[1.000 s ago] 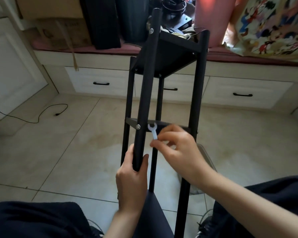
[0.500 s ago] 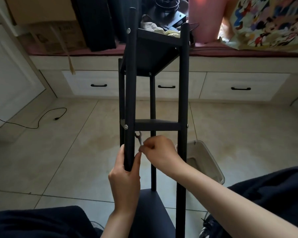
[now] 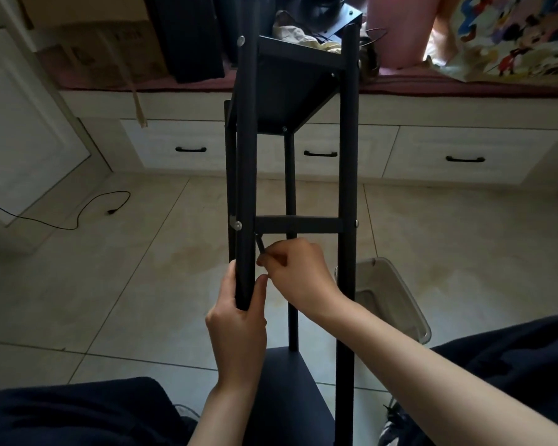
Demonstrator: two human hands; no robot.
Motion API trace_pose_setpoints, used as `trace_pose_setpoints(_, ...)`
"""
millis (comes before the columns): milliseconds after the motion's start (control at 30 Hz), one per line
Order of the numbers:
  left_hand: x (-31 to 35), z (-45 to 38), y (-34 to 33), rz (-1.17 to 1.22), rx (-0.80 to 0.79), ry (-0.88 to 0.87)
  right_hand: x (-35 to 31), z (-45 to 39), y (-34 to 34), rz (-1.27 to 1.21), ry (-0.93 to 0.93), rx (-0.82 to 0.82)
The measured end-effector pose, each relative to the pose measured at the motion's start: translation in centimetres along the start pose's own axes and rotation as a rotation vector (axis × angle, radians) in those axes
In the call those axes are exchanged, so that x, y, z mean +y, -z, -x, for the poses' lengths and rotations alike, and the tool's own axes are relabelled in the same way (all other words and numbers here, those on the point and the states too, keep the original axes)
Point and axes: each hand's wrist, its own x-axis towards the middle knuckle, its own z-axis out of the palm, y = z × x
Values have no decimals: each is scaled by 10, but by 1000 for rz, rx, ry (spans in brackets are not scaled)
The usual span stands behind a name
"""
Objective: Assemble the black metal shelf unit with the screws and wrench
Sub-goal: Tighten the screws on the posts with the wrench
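Note:
The black metal shelf unit point(image 3: 347, 175) lies tilted toward me, its poles running up the middle of the view. My left hand point(image 3: 239, 320) grips the near left pole point(image 3: 246, 140) from below. My right hand point(image 3: 298, 273) pinches a small flat wrench point(image 3: 260, 243) just under the middle shelf crossbar point(image 3: 298, 224), its head hidden behind the left pole. Silver screw heads show on the left pole at the crossbar point(image 3: 238, 225) and near the top shelf point(image 3: 241, 40). A lower shelf panel point(image 3: 287, 397) sits between my knees.
A clear plastic tub point(image 3: 390, 297) rests on the tiled floor behind the right pole. White drawers with black handles point(image 3: 464, 159) line the far wall under a cluttered bench. A black cable point(image 3: 87, 210) lies on the floor at left. My dark-trousered legs point(image 3: 78, 413) flank the unit.
The shelf unit has swung from slanting to nearly straight in view. My right hand has carried the wrench left and down, from the front of the crossbar to under it beside the left pole.

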Motion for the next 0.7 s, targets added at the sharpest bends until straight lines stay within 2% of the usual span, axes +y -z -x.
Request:
trace_pose_setpoints(367,0,1,1,4,6,22,-1,-1,9,127,113,8)
trace_pose_setpoints(700,4,1,-1,0,26,-21,12,-4,-13,15,177,125)
